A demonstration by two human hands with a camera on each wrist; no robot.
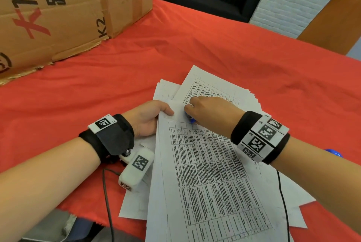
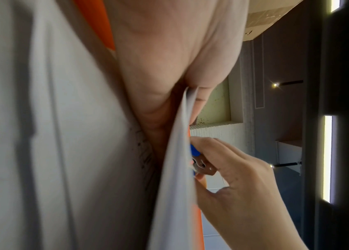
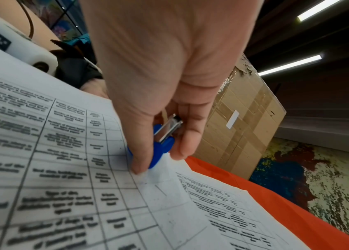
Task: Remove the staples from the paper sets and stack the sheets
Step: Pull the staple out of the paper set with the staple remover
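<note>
A printed paper set (image 1: 211, 175) with a table on it lies on the red tablecloth (image 1: 109, 77), over other loose sheets (image 1: 213, 89). My left hand (image 1: 150, 118) pinches the set's top left corner, thumb on top and fingers beneath; in the left wrist view the paper edge (image 2: 177, 152) runs between them. My right hand (image 1: 207, 108) grips a blue staple remover (image 1: 190, 118) with metal jaws and presses it down at the set's top edge. The right wrist view shows the staple remover (image 3: 160, 145) pinched between thumb and fingers on the paper set (image 3: 62, 169). The staple itself is hidden.
A large cardboard box (image 1: 58, 11) stands at the back left of the table. A brown chair back (image 1: 332, 24) is at the far right. A black cable (image 1: 106, 198) runs off the near table edge. Something blue (image 1: 334, 152) shows behind my right forearm.
</note>
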